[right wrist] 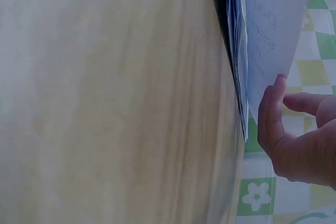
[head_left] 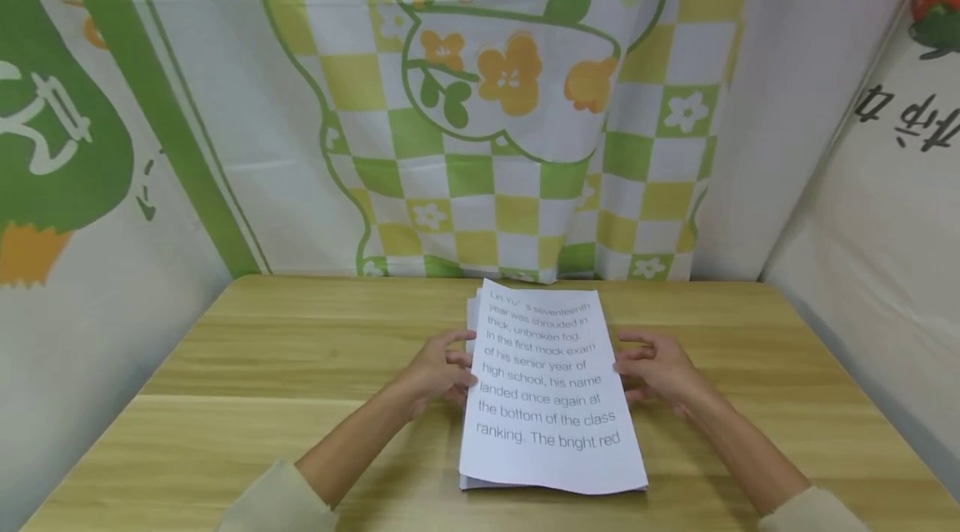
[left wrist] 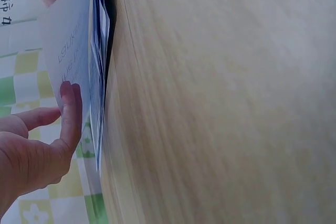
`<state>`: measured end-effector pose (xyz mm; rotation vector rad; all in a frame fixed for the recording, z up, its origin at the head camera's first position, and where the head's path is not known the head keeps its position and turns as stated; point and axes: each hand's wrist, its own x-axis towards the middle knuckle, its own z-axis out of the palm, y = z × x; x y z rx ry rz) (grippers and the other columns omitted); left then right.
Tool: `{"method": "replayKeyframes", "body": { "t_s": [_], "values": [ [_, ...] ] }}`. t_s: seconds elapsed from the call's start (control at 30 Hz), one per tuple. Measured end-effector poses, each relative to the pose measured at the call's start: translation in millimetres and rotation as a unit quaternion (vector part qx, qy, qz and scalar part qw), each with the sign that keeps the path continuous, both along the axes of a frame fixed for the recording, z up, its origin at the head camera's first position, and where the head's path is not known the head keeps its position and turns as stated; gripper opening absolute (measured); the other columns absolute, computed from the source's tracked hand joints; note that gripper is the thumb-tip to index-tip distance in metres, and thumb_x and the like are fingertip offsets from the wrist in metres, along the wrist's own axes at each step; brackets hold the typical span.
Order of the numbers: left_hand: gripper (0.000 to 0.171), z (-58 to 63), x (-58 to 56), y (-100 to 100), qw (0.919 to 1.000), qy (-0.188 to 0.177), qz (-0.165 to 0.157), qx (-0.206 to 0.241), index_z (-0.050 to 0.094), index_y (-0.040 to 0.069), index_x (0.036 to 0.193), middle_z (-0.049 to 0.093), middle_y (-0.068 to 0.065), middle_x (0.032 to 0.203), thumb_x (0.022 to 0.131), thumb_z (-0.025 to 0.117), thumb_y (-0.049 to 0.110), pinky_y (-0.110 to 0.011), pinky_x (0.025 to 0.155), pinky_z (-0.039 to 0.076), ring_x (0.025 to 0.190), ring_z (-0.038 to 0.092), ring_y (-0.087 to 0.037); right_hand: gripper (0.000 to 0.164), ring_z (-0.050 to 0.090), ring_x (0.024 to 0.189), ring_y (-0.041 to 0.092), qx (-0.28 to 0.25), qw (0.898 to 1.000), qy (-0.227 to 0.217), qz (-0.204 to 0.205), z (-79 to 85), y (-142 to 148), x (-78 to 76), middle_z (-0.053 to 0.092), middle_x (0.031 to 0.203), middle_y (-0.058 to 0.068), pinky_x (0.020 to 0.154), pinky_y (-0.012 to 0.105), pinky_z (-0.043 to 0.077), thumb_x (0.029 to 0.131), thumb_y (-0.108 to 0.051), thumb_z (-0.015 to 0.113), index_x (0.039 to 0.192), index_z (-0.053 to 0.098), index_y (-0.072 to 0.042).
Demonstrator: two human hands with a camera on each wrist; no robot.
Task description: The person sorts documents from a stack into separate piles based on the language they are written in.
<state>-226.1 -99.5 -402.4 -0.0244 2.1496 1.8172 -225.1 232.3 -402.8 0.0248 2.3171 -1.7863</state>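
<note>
A printed sheet of paper (head_left: 547, 390) with large English text lies lifted over a stack of papers (left wrist: 98, 66) on the wooden table. My left hand (head_left: 437, 371) pinches the sheet's left edge, thumb on one face and fingers on the other. Across from it, my right hand (head_left: 662, 371) pinches the right edge the same way. Both wrist views show a gap between the raised sheet and the stack, whose layered edges are slightly uneven. In the head view most of the stack is hidden under the sheet; only slivers show at its left and bottom.
The wooden table (head_left: 285, 365) stretches to both sides of the papers. Behind it hangs a white curtain (head_left: 495, 207) with green and yellow checks and orange flowers. Printed fabric walls (head_left: 847, 207) stand at the left and right.
</note>
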Motion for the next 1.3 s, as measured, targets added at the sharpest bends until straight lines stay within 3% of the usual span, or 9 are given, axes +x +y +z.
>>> {"method": "replayKeyframes", "body": {
  "t_s": [0.43, 0.73, 1.03, 1.3],
  "values": [
    [0.069, -2.4, -1.0, 0, 0.9999, -0.009, -0.001, 0.009, 0.041, 0.000, 0.154, 0.066, -0.021, 0.114, 0.090, 0.062, -0.015, -0.038, 0.066, 0.064, 0.082, 0.070, -0.027, 0.066, 0.071, 0.087, 0.021, 0.013, 1.000, -0.002, 0.003, 1.0, -2, 1.2, 0.065, 0.117, 0.024, 0.069, 0.038, 0.066, 0.093, 0.007, 0.067, 0.151, 0.036, 0.012],
    [0.066, -3.3, -3.0, -4, 1.0000, 0.004, 0.006, 0.003, 0.046, -0.001, 0.150, 0.068, -0.019, 0.109, 0.088, 0.059, -0.019, -0.031, 0.060, 0.061, 0.077, 0.068, -0.023, 0.066, 0.070, 0.086, 0.021, 0.017, 1.000, -0.005, 0.012, 5.9, -4, -2.0, 0.064, 0.110, 0.021, 0.068, 0.041, 0.066, 0.091, 0.011, 0.066, 0.151, 0.037, 0.012],
    [0.067, -1.0, -3.2, -7, 0.9999, 0.001, 0.015, 0.003, 0.045, -0.002, 0.151, 0.066, -0.020, 0.108, 0.088, 0.058, -0.021, -0.035, 0.067, 0.063, 0.080, 0.068, -0.025, 0.066, 0.068, 0.087, 0.020, 0.015, 1.000, -0.004, 0.022, 14.8, -9, -3.6, 0.062, 0.106, 0.015, 0.073, 0.040, 0.066, 0.093, 0.007, 0.066, 0.153, 0.040, 0.006],
    [0.058, -3.4, -5.4, -15, 0.9996, -0.003, 0.022, 0.020, 0.047, -0.005, 0.148, 0.067, -0.018, 0.101, 0.092, 0.055, -0.014, -0.034, 0.067, 0.061, 0.076, 0.067, -0.022, 0.067, 0.067, 0.087, 0.020, 0.009, 1.000, -0.006, 0.028, 18.9, -19, -2.6, 0.063, 0.106, 0.013, 0.073, 0.041, 0.065, 0.092, 0.008, 0.067, 0.153, 0.041, 0.004]
  ]
}}
